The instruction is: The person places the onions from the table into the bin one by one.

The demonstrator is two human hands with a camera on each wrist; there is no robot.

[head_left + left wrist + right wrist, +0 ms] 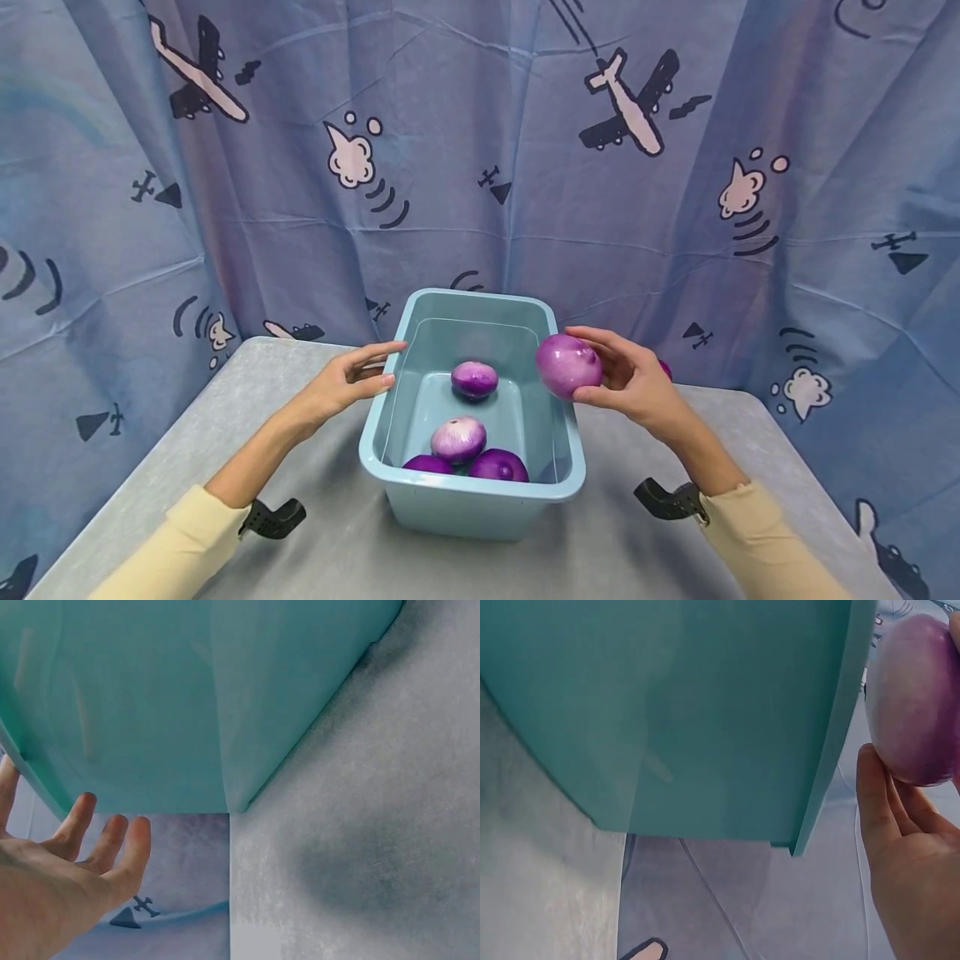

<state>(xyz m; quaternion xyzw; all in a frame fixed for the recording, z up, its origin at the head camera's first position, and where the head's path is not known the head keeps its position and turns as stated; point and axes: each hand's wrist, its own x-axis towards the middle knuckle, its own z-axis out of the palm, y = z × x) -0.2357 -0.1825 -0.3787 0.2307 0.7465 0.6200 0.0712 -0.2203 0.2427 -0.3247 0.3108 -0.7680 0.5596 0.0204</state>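
Note:
A light blue plastic bin (480,508) stands in the middle of the table. Inside it lie several purple onions; one onion (474,379) is toward the back, a paler onion (459,439) in front of it, and more are against the near wall. Above the bin's right rim, my right hand (626,379) holds another purple onion (564,365) between thumb and fingers; the right wrist view shows this onion (915,701) higher than the rim. My left hand (345,383) is at the left rim, fingers extended and loosely spread, fingertips at the edge.
Behind my right hand, a sliver of a purple-pink object (666,369) shows, mostly hidden. A grey table (300,500) bears the bin. Beyond its back edge hangs a blue curtain (450,100) printed with planes.

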